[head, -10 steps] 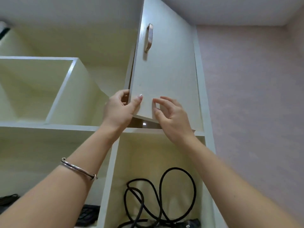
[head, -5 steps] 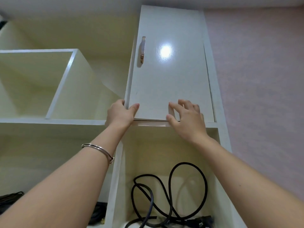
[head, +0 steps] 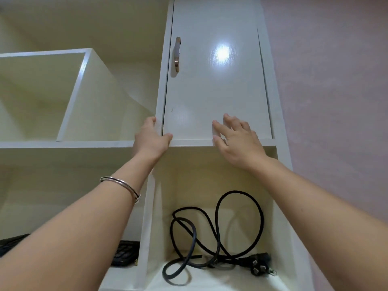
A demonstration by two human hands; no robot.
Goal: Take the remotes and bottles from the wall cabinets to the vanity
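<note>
- No remotes or bottles show anywhere; if this cabinet holds any, they sit behind the cabinet door (head: 210,91), which lies flush in its frame
- The left hand (head: 150,141) is at the door's lower left corner: its fingers curl round the upright panel (head: 160,97) beside the door, and its thumb lies on the corner itself
- The right hand (head: 237,141) rests flat on the lower part of the door, its fingers (head: 227,118) straight and spread, holding nothing
- So the door panel stands between both hands and anything inside, and the metal handle (head: 177,54) is well above them, untouched
- A dark, flat object (head: 123,254) in the lower left compartment may be a remote — too hidden by the forearm to tell
- The open compartment below holds only a looped black cable (head: 220,227)
- As a judgement: remotes should be light, stiff and smooth, best taken across the middle of the body; bottles may be heavier and slick — wrap the fingers round the body, not the cap
</note>
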